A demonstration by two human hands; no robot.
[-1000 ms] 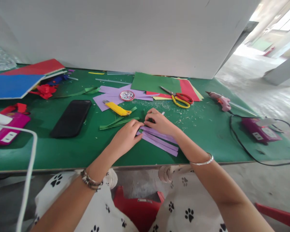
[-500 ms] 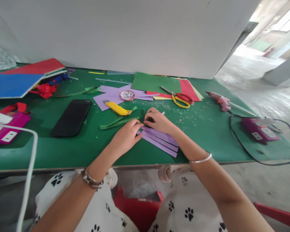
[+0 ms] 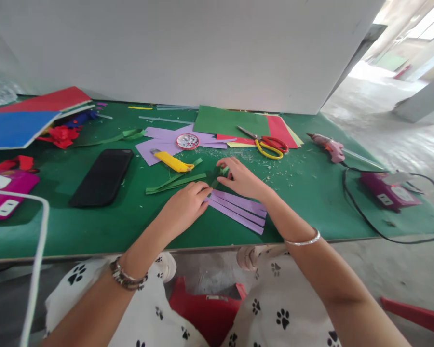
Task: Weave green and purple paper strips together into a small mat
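Observation:
My left hand (image 3: 183, 206) rests curled on the green table (image 3: 130, 226), its fingertips pressing the near ends of several purple paper strips (image 3: 238, 208). My right hand (image 3: 241, 180) lies over the far ends of those strips and pinches a small folded green paper piece (image 3: 219, 172). Long green paper strips (image 3: 173, 183) lie just left of both hands.
A yellow utility knife (image 3: 173, 161), a round tin of beads (image 3: 187, 141), purple sheets, a black phone (image 3: 101, 177), yellow-and-red scissors (image 3: 269, 144), green and red sheets, a pink glue gun (image 3: 325, 146) with black cable, and a blue and red board stack (image 3: 25, 120) surround them. A white wall stands behind.
My right hand has shifted slightly away and now shows the small green piece between its fingers. My left hand stays on the purple strips. The view has tilted slightly.

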